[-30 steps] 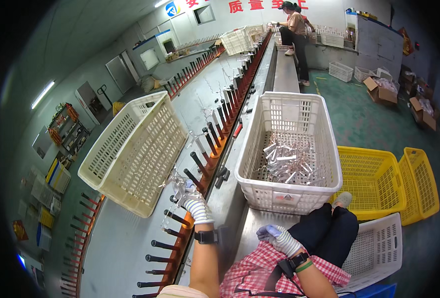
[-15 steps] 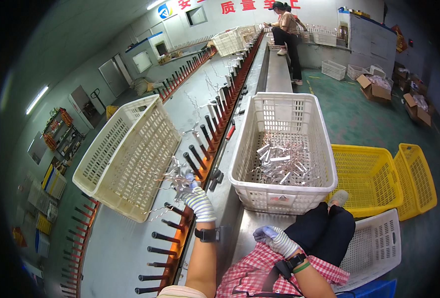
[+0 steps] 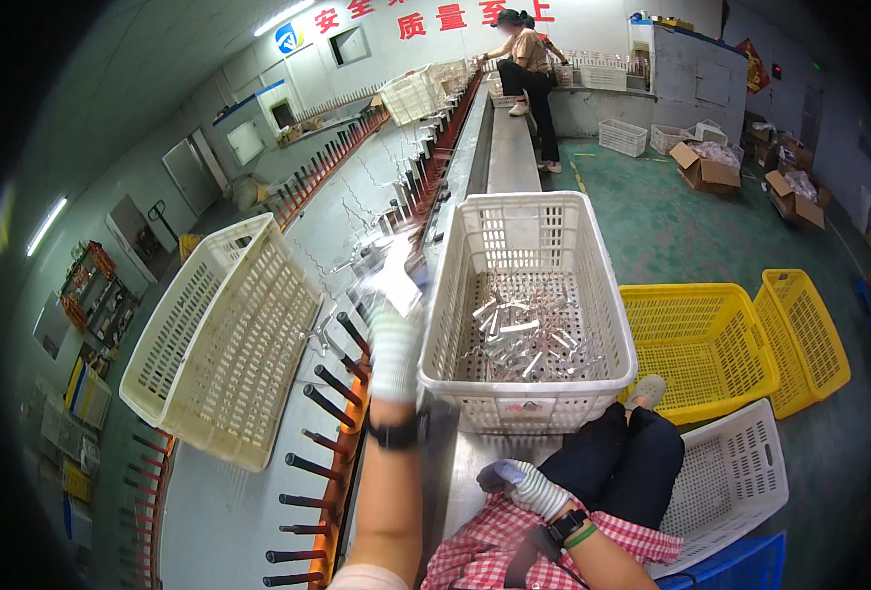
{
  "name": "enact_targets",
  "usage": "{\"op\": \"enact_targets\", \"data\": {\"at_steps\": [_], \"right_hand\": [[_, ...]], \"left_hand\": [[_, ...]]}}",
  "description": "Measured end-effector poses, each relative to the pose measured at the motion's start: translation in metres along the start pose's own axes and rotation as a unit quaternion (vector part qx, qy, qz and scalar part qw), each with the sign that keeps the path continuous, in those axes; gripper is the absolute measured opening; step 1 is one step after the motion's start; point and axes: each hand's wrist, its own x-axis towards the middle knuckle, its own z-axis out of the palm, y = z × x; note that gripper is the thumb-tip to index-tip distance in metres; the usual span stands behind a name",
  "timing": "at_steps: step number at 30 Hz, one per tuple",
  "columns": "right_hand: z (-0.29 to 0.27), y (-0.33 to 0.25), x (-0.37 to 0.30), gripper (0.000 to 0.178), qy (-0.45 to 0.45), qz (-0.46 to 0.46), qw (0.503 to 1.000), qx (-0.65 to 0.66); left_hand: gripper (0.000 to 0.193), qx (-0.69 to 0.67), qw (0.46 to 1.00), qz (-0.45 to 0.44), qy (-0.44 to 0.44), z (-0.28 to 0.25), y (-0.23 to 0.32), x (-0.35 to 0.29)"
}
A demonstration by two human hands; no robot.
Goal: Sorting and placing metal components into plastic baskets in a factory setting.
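Observation:
My left hand (image 3: 394,354), in a striped glove and smeared by motion, is closed on a bundle of shiny thin metal pieces with wavy wire ends (image 3: 396,275). It is above the row of black pegs (image 3: 329,379), just left of the white basket (image 3: 529,403). Loose silvery and coppery pieces (image 3: 519,326) lie in that basket. On my lap rests my right hand (image 3: 534,489), gloved too, fingers curled together with nothing visible in them. Past the pegs, a second white basket (image 3: 229,364) stands tilted on the grey surface.
Yellow baskets (image 3: 696,339) stand on the floor to the right, with a white basket (image 3: 720,482) by my legs. Far ahead, a person (image 3: 529,74) is at the peg line beside another. Open cardboard boxes (image 3: 706,167) sit at the far right.
My left hand has moved forward, carrying the bundle up along the pegs toward the near white basket. My right hand stays on my lap, its fingers more curled. The whole view has shifted slightly.

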Motion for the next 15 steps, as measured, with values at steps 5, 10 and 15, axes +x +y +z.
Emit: {"op": "enact_targets", "data": {"at_steps": [5, 10, 15], "right_hand": [[-0.021, -0.013, -0.005, 0.033, 0.018, -0.011, 1.0, 0.011], [-0.02, -0.018, -0.008, 0.034, -0.001, -0.021, 0.999, -0.032], [-0.023, -0.009, -0.003, 0.035, -0.017, -0.006, 1.0, 0.003]], "left_hand": [[0.063, 0.218, 0.972, 0.046, -0.072, 0.072, 0.064, -0.006], [0.063, 0.251, 0.953, 0.033, 0.163, 0.024, 0.046, -0.103], [0.064, 0.216, 0.919, -0.082, 0.32, -0.04, -0.013, -0.123]]}}
